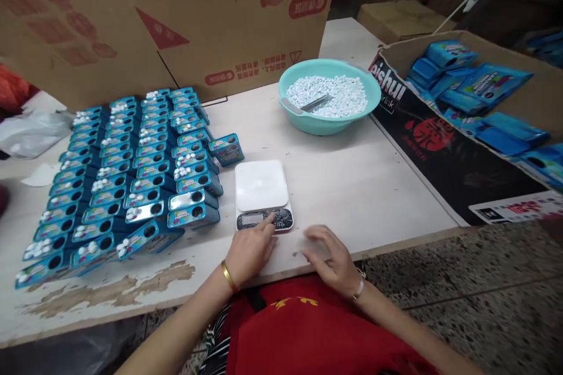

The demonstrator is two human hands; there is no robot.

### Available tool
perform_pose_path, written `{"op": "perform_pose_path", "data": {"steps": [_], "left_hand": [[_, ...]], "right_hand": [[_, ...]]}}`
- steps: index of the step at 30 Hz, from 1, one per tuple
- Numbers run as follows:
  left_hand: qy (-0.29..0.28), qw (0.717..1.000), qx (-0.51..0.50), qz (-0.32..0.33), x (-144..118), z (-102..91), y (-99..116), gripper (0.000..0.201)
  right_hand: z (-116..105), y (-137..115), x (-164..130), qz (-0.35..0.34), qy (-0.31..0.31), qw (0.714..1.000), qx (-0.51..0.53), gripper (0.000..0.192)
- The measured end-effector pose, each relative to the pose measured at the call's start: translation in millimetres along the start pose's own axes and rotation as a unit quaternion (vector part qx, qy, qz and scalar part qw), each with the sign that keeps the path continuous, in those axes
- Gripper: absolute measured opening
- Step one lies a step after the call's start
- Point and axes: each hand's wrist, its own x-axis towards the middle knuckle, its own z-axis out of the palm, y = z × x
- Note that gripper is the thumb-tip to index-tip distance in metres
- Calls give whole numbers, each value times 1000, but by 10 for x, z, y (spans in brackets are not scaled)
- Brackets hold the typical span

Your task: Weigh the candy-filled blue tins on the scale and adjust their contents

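The head view shows, at the near edge of the desk [373, 187], two bare hands. The left hand [248, 252] has a gold bangle [229, 276] on the wrist; its fingers are loosely curled, holding nothing, and the index fingertip touches the dark control panel of a small white scale [261, 186]. The right hand [332, 258] lies just beside it, on the right, close to the desk edge. It is blurred, so I cannot tell if it is open or if it holds something. The scale stands near the middle of the near edge, and its white plate is bare.

To the left of the scale, many blue tins [127, 181] stand in tight rows toward the left edge; some carry small white tablets on top. One single tin [227, 149] stands apart, between the rows and the scale.

Farther, toward the far right of the desk, a teal bowl [328, 120] holds white tablets [338, 96] and a metal scoop [314, 104]. Behind the tins a big cardboard sheet [153, 17] stands upright. At the right edge an open carton [440, 146] contains blue packets [479, 94].
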Motion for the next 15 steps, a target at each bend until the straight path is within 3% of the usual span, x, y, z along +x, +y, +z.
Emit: {"op": "perform_pose_path", "data": {"steps": [1,4,7,9,12,15], "left_hand": [[19,999,-29,21,-27,11,-38,10],[124,979,-144,76,-173,39,-96,9],[242,938,-235,78,-381,58,-10,9],[286,919,-260,71,-530,88,107,6],[297,913,-271,65,-736,200,290,6],[260,923,-275,63,-897,363,423,8]], "right_hand": [[-62,-73,-136,18,-42,998,31,20],[-159,-148,-541,88,-211,972,52,36],[-61,67,-778,181,-270,943,-69,45],[98,308,-826,222,-290,920,-139,45],[391,620,-837,238,-352,890,-166,40],[625,745,-902,208,-423,868,-156,40]]}}
